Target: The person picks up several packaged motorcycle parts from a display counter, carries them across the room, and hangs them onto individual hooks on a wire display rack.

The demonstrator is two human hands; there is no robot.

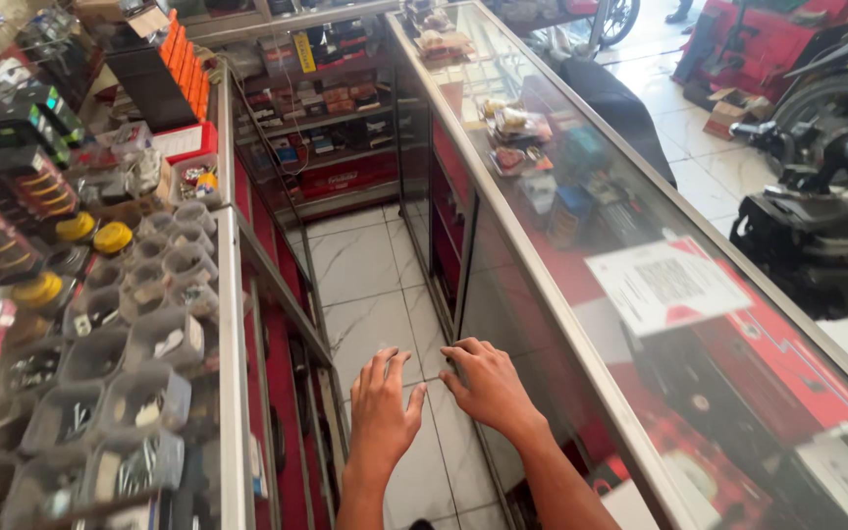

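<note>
My left hand [382,412] is stretched out over the tiled aisle floor [370,275], fingers spread, holding nothing. My right hand [488,385] reaches toward the lower edge of the glass display counter's [561,294] sliding panel [491,294]; its fingertips sit at or near the metal frame, and I cannot tell if they touch it. Neither hand holds an object.
On the left stand shelves with several grey plastic bins [139,334] of small parts and yellow round tins [112,237]. The counter top on the right carries a paper sheet [664,285] and boxed goods. A motorcycle [826,206] stands beyond the counter. More shelves [326,118] close the aisle's far end.
</note>
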